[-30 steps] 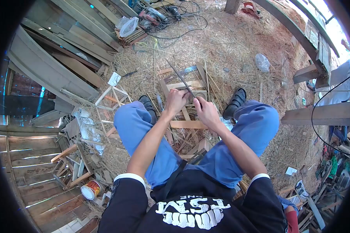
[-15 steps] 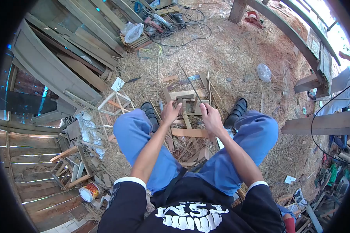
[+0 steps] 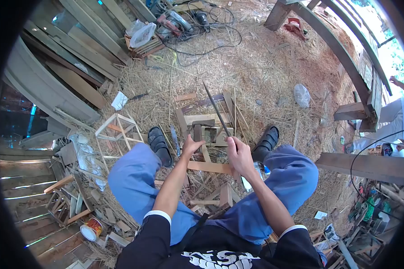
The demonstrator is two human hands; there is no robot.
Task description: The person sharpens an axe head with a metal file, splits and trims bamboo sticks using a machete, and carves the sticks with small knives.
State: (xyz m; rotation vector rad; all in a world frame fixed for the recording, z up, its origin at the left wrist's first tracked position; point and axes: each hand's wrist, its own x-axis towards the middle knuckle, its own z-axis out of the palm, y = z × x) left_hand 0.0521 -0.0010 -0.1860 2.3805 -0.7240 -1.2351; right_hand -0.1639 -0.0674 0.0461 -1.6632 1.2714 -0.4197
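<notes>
A long thin dark rod slants up and away from my right hand, whose fingers are wrapped round its lower end. My left hand is lower and to the left, thumb and fingers apart, beside a dark hammer-like tool. Whether it touches that tool's handle I cannot tell. Just beyond my hands a wooden block with a square opening lies among slats on the ground. A light wooden slat runs crosswise between my knees.
A small wooden frame stands at the left. Power tools with cables lie at the top. Long boards lean at the upper left. A paint can is at lower left. Another person's pale clothing shows at the right, near a timber beam.
My hands have moved apart. The left one has come off the rod and dropped toward the tool on the ground, while the right still holds the rod. The view has shifted slightly.
</notes>
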